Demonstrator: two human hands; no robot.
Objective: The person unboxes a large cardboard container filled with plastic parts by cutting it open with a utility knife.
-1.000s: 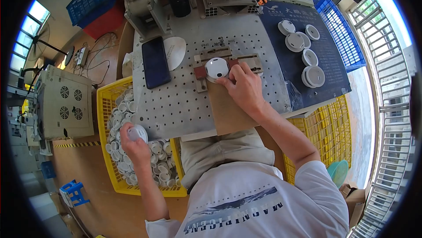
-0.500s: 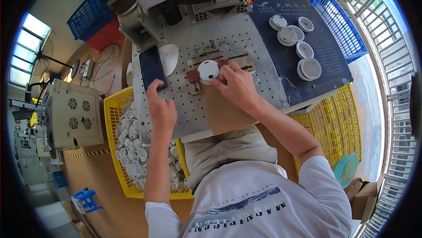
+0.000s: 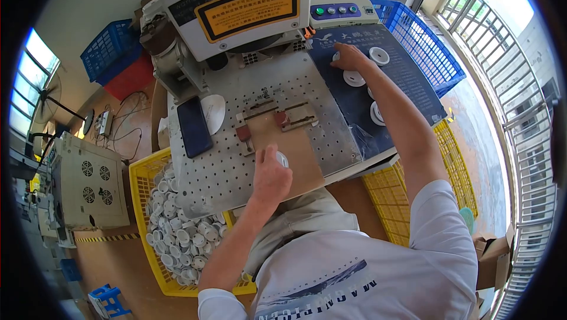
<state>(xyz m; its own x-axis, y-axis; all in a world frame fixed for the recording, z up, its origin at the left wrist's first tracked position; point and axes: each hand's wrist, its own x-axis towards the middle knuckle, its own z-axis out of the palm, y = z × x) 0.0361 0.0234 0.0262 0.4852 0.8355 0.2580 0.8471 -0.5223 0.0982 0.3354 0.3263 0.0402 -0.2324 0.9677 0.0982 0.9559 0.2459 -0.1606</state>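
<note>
My left hand (image 3: 273, 175) is closed round the edge of a white plastic lid (image 3: 283, 159), above the brown board strip (image 3: 301, 163) at the front of the perforated metal plate. Behind it, the metal jig with reddish-brown blocks (image 3: 279, 120) has no lid between its blocks. My right hand (image 3: 351, 58) reaches across to the dark box top (image 3: 407, 66). Its fingers pinch a white lid (image 3: 336, 56), mostly hidden by the hand. Close by lie more white lids (image 3: 354, 78), some partly covered by my forearm.
A phone (image 3: 194, 126) and a white oval sheet (image 3: 214, 113) lie left on the perforated plate (image 3: 207, 181). The laser machine head (image 3: 236, 1) overhangs the back. A yellow basket (image 3: 142, 225) of white lids stands low left, another yellow basket (image 3: 384, 202) low right.
The lid has left the jig. My right hand has moved from there to the lids on the dark box; my left hand has come from beside the phone and now holds a lid.
</note>
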